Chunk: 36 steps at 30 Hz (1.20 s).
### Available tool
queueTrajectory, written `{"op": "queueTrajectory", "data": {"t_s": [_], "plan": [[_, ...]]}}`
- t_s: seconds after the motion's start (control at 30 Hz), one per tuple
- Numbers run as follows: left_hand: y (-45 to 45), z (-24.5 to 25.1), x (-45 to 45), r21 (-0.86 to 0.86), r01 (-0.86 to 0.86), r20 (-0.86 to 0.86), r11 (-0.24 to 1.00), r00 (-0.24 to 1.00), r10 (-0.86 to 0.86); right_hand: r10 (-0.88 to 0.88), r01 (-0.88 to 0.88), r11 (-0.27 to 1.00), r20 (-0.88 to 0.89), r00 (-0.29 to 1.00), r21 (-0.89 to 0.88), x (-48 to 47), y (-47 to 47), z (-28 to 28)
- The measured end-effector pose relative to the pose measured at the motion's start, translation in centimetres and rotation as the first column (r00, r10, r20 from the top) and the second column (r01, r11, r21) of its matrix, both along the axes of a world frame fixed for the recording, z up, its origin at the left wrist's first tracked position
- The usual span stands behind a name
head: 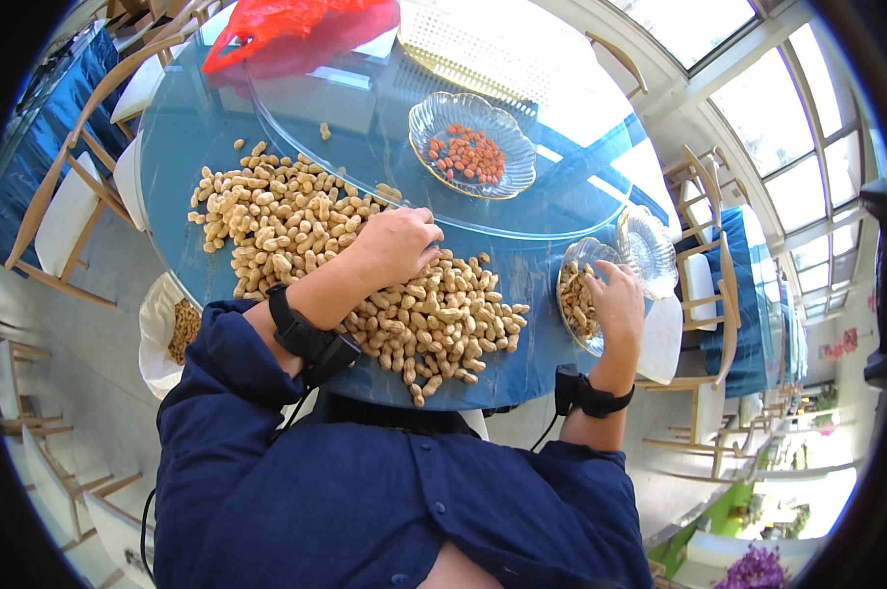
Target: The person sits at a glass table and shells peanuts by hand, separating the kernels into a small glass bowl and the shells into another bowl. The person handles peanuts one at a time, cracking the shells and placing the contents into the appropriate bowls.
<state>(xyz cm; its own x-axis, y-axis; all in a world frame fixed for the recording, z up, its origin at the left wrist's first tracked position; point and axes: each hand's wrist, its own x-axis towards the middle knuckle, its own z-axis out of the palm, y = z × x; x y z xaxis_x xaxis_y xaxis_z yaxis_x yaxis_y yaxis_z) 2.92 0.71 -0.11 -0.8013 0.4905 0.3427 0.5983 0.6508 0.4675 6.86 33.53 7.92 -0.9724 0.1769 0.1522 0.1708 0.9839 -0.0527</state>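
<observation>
A broad pile of unshelled peanuts (443,309) covers the near part of the round blue table (539,294). Over the pile's far edge rests my left hand (407,239), its fingers bent down; whether they hold a peanut cannot be seen. At the right, my right hand (619,294) is over a clear glass dish (594,344) of peanut shells (577,298), thumb and fingers near the shells; its grip is unclear. Reddish shelled peanuts (469,154) lie in a scalloped glass bowl (513,132) on the raised glass turntable (370,158).
Beside the shell dish stands another ribbed glass dish (649,250). A red plastic bag (281,29) and a white perforated basket (473,55) are on the turntable. A white sack of peanuts (156,353) stands on the floor at left. Wooden chairs (730,316) surround the table.
</observation>
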Motion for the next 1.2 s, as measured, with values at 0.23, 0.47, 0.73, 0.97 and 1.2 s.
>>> {"op": "queueTrajectory", "data": {"t_s": [0.23,0.47,0.73,0.97,1.2], "plan": [[-0.1,0.0,-0.4,-0.027,0.006,0.078,1.000,0.997,-0.004,0.529,-0.507,0.691,-0.117,0.841,-0.515,-1.1,-8.0,-1.0],[0.1,1.5,-0.4,0.359,-0.120,0.403,0.926,0.915,-0.038,0.630,-0.498,0.515,-0.086,0.772,-0.698,-3.7,-12.5,-2.2],[0.5,1.7,-0.9,0.714,-0.253,0.548,0.653,0.782,-0.296,0.528,-0.459,0.178,-0.309,0.791,-0.870,-5.5,-12.9,-3.9],[0.2,2.8,0.0,0.380,-0.061,0.354,0.923,0.931,-0.085,0.595,-0.226,-0.058,-0.215,0.774,-0.972,-4.7,-13.6,-4.7],[0.4,3.0,0.0,0.452,-0.035,0.433,0.892,0.882,-0.185,0.642,-0.359,0.078,-0.229,0.732,-0.930,-4.2,-13.5,-4.5]]}}
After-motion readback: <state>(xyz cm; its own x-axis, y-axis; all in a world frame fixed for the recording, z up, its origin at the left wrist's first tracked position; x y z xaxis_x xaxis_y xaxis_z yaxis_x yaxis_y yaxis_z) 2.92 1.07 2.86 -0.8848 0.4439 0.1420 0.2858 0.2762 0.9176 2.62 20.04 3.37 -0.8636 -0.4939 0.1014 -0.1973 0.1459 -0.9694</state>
